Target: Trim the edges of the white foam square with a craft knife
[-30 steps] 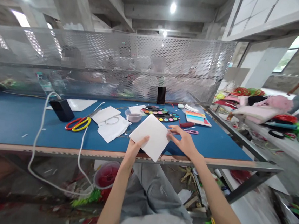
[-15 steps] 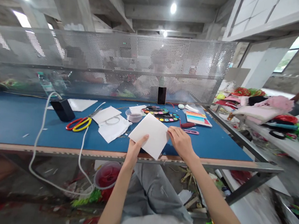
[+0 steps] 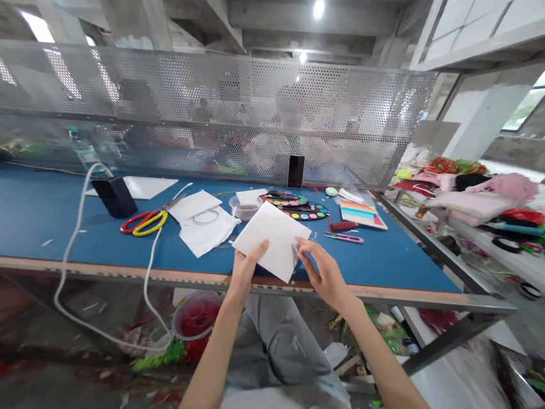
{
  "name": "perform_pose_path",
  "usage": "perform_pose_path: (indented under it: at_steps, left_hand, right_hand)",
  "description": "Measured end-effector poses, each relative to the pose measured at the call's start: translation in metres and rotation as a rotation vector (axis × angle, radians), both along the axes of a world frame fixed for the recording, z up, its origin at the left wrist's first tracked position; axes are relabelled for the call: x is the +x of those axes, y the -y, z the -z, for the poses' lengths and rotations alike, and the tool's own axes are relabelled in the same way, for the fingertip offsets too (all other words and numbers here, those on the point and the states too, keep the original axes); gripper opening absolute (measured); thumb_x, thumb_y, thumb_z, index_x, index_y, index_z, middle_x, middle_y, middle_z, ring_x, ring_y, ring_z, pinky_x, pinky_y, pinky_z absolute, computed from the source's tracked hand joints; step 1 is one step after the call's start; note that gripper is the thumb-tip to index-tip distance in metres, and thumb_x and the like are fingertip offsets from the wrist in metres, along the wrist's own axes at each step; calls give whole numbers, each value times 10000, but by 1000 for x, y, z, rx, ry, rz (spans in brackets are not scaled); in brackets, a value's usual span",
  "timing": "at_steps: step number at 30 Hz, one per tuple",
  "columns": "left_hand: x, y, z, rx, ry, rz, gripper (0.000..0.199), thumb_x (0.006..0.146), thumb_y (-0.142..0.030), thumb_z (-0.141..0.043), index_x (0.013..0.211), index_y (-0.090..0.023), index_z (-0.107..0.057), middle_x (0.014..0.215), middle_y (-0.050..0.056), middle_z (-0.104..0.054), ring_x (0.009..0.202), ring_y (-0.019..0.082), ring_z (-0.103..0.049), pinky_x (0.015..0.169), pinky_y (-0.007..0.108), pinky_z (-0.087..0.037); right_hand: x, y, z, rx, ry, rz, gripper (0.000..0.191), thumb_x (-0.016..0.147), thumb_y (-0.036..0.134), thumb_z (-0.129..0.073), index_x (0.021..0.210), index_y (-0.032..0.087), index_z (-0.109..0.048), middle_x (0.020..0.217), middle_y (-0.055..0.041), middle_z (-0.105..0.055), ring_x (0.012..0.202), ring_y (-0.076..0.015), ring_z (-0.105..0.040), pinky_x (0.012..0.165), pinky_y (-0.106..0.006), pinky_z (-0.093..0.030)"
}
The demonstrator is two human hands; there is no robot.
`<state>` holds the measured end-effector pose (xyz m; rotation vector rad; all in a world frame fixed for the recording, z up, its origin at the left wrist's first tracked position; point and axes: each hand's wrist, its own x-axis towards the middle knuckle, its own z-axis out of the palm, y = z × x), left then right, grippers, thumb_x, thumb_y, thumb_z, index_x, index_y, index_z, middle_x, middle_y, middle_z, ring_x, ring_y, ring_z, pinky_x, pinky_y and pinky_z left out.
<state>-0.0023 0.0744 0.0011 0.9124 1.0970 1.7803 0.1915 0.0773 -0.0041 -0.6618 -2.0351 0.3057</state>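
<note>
White square card (image 3: 274, 230) sat center frame, slightly below middle, tilted with a corner up, over the front edge of the blue-topped workbench (image 3: 109, 250). Left hand (image 3: 244, 269) gripped its lower-left edge, thumb on the top face. Right hand (image 3: 324, 275) had its fingertips at the card's right edge, fingers bent; couldn't tell if they were pinching it or just touching.

Just behind the card: clear plastic cup (image 3: 239, 211) and paint palette (image 3: 311, 213). Right of center: red-handled tool (image 3: 342, 226), pink thread snips (image 3: 349, 238) below it, and striped painted card (image 3: 363, 214). Left of center: white crumpled sheet (image 3: 206, 237) with a ring (image 3: 205, 217) on it, then scissors (image 3: 145, 222) with one red and one yellow handle. Farther left: black box (image 3: 114, 196), white cable (image 3: 66, 249) looping off the bench front. Phone (image 3: 295, 171) stood upright at the back, against the perforated metal screen (image 3: 264, 94) spanning the upper frame.
</note>
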Motion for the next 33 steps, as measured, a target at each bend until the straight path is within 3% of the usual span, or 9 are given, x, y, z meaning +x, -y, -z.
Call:
perform_pose_path:
  at_steps: [4, 13, 16, 19, 22, 25, 27, 30, 33]
  left_hand:
    - [1, -2, 4, 39, -2, -9, 522, 648, -319, -832, 1112, -139, -675, 1154, 114, -683, 1092, 280, -633, 956, 390, -517]
    - [4, 2, -3, 15, 12, -63, 504, 676, -320, -823, 1124, -152, -665, 1162, 106, -681, 1115, 262, -628, 1003, 381, -492]
    - [4, 3, -5, 1, -8, -86, 489, 686, -308, -822, 1125, -161, -665, 1168, 101, -679, 1126, 259, -622, 1023, 382, -479]
    - [4, 4, -7, -10, -11, -90, 516, 688, -301, -824, 1155, -165, -651, 1186, 97, -671, 1141, 257, -615, 1029, 374, -476]
    - [4, 5, -7, -20, -12, -75, 523, 688, -306, -827, 1159, -164, -648, 1196, 98, -667, 1143, 257, -613, 1023, 373, -482]
    - [3, 5, -7, -30, -16, -66, 501, 693, -319, -827, 1138, -163, -659, 1188, 102, -670, 1129, 257, -621, 1024, 381, -482]
    - [3, 4, -6, -25, -20, -70, 503, 689, -328, -830, 1134, -166, -661, 1185, 100, -672, 1132, 255, -620, 1029, 376, -478]
    - [2, 1, -4, -16, -11, -62, 536, 675, -330, -838, 1154, -177, -654, 1208, 98, -661, 1151, 257, -609, 1028, 374, -479]
    - [0, -1, -2, -16, 6, -66, 562, 668, -330, -841, 1173, -179, -647, 1210, 99, -659, 1149, 261, -610, 1023, 378, -485]
  right_hand:
    - [-1, 12, 5, -254, -127, -115, 159, 1014, 322, -366, 1053, 224, -486, 1249, -111, -621, 1228, -192, -553, 1016, -352, -451]
    - [-12, 56, 5, -525, -244, -271, 210, 999, 427, -384, 976, 237, -471, 1002, -72, -670, 1039, -201, -636, 959, -377, -476]
    - [-16, 76, 8, -718, -225, -425, 240, 989, 473, -390, 941, 241, -432, 734, 1, -616, 766, -174, -662, 772, -324, -525]
    - [-8, 88, 13, -901, -164, -479, 269, 970, 508, -418, 938, 241, -432, 565, 76, -441, 448, -104, -458, 478, -220, -402]
    - [14, 87, 17, -786, -167, -217, 304, 918, 523, -517, 895, 220, -525, 578, 63, -399, 460, -83, -328, 450, -205, -289]
    - [48, 76, 17, -595, -243, 139, 401, 877, 583, -532, 769, 200, -585, 592, 26, -456, 502, -104, -372, 477, -225, -309]
    - [75, 71, 15, -577, -178, 274, 483, 905, 606, -450, 702, 197, -607, 594, 3, -499, 489, -121, -400, 471, -246, -333]
    - [116, 75, 10, -565, 73, 209, 513, 921, 585, -431, 666, 216, -679, 694, -49, -613, 636, -193, -579, 579, -295, -467]
    - [149, 87, 5, -502, 274, 68, 327, 819, 562, -631, 771, 260, -747, 875, -101, -688, 879, -266, -651, 714, -351, -521]
